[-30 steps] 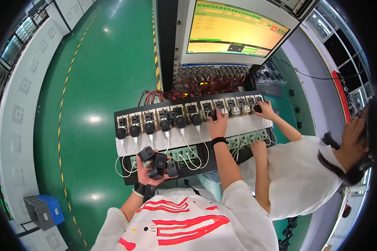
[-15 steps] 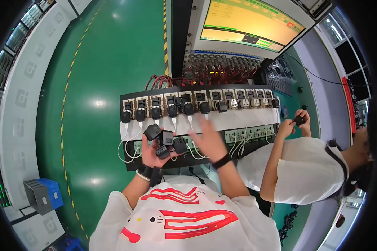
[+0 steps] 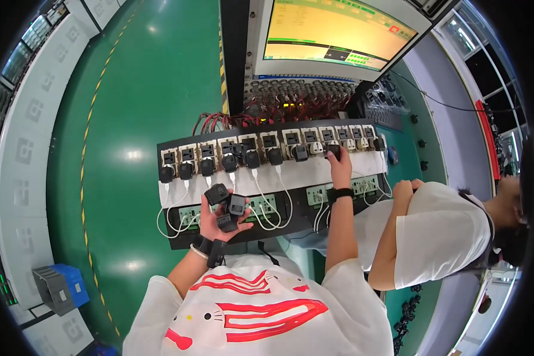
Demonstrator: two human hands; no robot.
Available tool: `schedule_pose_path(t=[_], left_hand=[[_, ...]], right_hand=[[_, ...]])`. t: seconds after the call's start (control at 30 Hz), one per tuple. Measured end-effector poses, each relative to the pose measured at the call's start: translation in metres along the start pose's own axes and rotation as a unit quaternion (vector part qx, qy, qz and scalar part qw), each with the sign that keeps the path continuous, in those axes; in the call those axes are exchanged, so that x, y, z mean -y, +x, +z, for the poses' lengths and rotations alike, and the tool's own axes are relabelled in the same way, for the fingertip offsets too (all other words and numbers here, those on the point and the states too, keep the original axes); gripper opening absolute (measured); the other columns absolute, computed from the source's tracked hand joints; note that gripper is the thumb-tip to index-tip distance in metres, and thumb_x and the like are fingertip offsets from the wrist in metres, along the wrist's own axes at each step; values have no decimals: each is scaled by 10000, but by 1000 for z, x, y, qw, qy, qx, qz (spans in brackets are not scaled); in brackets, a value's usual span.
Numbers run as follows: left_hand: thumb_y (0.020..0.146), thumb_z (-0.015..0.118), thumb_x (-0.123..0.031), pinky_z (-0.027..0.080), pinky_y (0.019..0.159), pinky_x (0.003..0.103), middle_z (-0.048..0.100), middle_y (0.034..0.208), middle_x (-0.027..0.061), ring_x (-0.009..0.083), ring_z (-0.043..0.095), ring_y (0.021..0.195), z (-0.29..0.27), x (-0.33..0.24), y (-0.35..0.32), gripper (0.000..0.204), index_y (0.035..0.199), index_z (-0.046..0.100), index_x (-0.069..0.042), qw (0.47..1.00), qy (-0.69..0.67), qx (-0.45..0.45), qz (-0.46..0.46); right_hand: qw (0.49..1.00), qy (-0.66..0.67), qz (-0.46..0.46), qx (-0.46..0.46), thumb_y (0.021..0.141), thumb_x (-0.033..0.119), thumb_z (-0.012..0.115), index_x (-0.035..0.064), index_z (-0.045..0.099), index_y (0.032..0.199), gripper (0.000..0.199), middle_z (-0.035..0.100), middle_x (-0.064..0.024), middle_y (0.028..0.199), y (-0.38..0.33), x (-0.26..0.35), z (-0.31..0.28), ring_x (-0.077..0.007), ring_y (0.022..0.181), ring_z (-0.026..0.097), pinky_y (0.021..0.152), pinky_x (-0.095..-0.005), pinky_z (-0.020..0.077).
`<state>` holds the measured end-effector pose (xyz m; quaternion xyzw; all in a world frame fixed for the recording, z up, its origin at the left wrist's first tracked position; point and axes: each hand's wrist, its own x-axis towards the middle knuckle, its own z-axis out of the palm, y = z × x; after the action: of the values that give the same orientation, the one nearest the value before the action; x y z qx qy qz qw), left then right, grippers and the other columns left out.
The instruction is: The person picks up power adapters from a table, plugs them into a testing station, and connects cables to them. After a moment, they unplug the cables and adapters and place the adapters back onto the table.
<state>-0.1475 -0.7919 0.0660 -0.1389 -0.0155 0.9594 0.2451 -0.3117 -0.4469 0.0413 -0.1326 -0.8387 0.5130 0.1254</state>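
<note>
At a black fixture across the middle of the frame, you are pinching a lone black adapter in your right hand, its fingers narrowed about the block; that adapter is resting at the row of sockets, right of centre and above mid-frame, though your fingers are hiding whether its pins are in; lower left of centre, your left hand is lying palm up and cupping a cluster of black adapters, at least three; along the row's left half, plugged adapters are trailing white cables, while a cable-free adapter is sitting just left of your right hand.

You are, by the look of it, fitting adapters into sockets one at a time; the next move is calling for squaring this block to its slots and pushing straight in, with the left palm staying level so that nothing is spilling; at right of frame, a co-worker is standing beside you, and whether their hands are holding anything, one cannot tell.
</note>
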Motion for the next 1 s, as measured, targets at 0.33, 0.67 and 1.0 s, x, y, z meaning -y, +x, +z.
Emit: schedule_pose_path(t=[0.33, 0.67, 1.0], left_hand=[[795, 403, -743, 481, 819, 586, 446, 1293, 216, 369, 537, 1041, 2, -5, -15, 707, 1276, 470, -229, 997, 57, -39, 42], [820, 405, -711, 494, 768, 518, 453, 1307, 218, 359, 567, 1034, -4, -3, -13, 726, 1336, 413, -200, 993, 105, -39, 40], [872, 610, -200, 498, 807, 308, 560, 1165, 135, 225, 604, 944, -6, 5, -8, 556, 1359, 365, -95, 831, 504, -147, 185]], right_hand=[[984, -179, -9, -9, 787, 232, 653, -27, 527, 1166, 476, 621, -251, 1008, -10, 2, 46, -408, 965, 582, 818, -413, 462], [970, -241, 11, 17, 789, 177, 657, -32, 507, 1215, 497, 598, -245, 1090, 5, 5, 57, -390, 999, 573, 859, -425, 461], [927, 146, 88, 334, 880, 143, 524, 12, 501, 1205, 351, 558, -112, 1026, -105, 109, 52, -173, 864, 534, 751, -267, 436]])
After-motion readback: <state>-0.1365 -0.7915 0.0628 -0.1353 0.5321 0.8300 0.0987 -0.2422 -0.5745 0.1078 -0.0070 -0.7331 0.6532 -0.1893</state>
